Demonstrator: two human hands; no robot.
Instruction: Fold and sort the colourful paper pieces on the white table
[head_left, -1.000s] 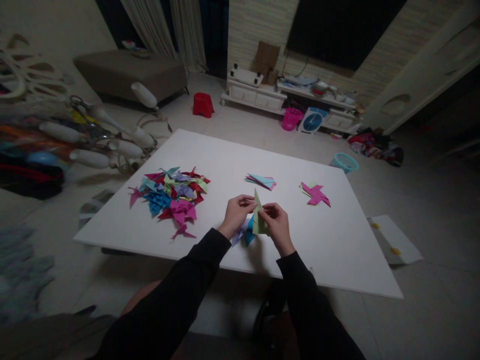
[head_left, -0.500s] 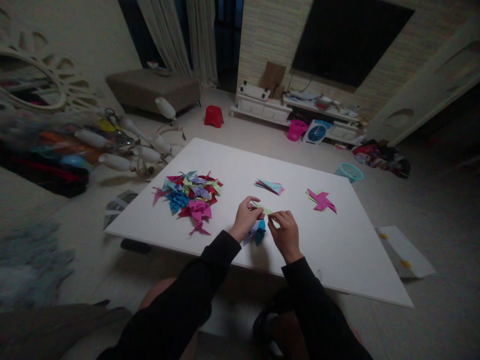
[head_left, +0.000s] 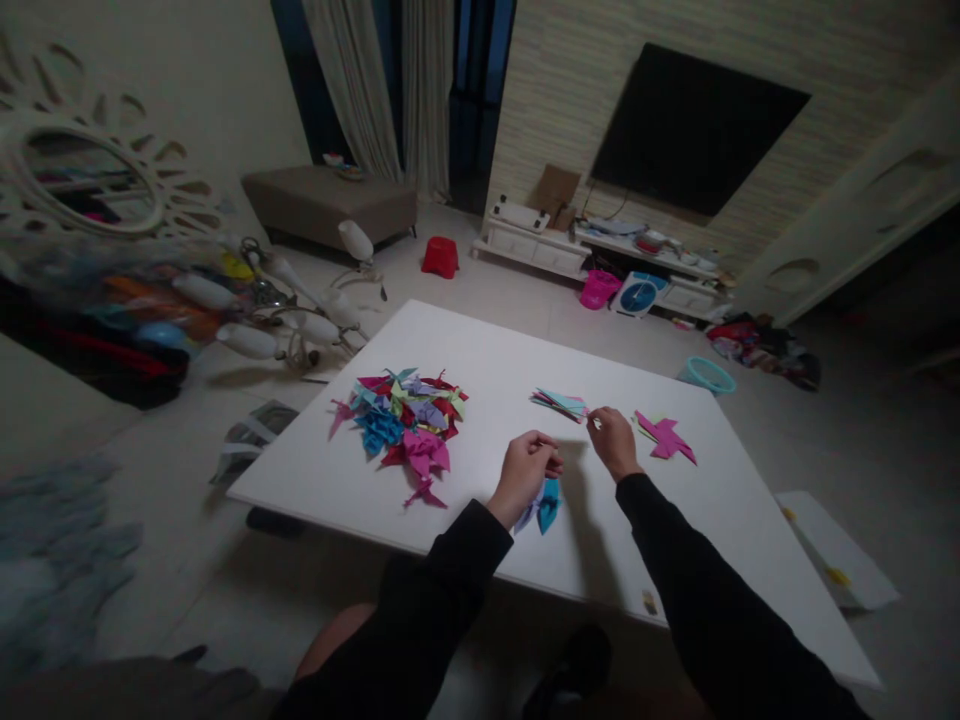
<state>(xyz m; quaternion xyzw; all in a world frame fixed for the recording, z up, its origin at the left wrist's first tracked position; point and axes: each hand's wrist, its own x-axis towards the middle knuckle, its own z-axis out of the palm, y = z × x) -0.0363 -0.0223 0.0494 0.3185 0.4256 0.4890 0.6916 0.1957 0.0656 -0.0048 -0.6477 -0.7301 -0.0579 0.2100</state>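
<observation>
My left hand (head_left: 527, 472) hovers over the near middle of the white table (head_left: 495, 385). Its fingers are curled together, and what they hold, if anything, is hidden. Beneath it lie a blue folded-paper piece (head_left: 550, 505) and a lavender folded-paper piece (head_left: 528, 515), the lavender one partly covered by the hand. My right hand (head_left: 613, 442) is pinched closed by the right end of a stack of folded papers (head_left: 556, 403); I cannot make out anything in its fingertips. Beyond it lies a pile of pink and green folded papers (head_left: 666, 438). A heap of colourful origami cranes (head_left: 409, 415) sits at left.
A lamp with several white shades (head_left: 300, 325) stands beyond the table's left edge. A turquoise basket (head_left: 709, 375) is on the floor past the far right corner. Farther back are a red stool (head_left: 440, 257), a pink bin (head_left: 598, 288) and a fan (head_left: 639, 294).
My hands have parted. The right hand has moved away to the folded-paper stack. The light green folded paper that was between both hands no longer shows clearly. The camera view has tilted up.
</observation>
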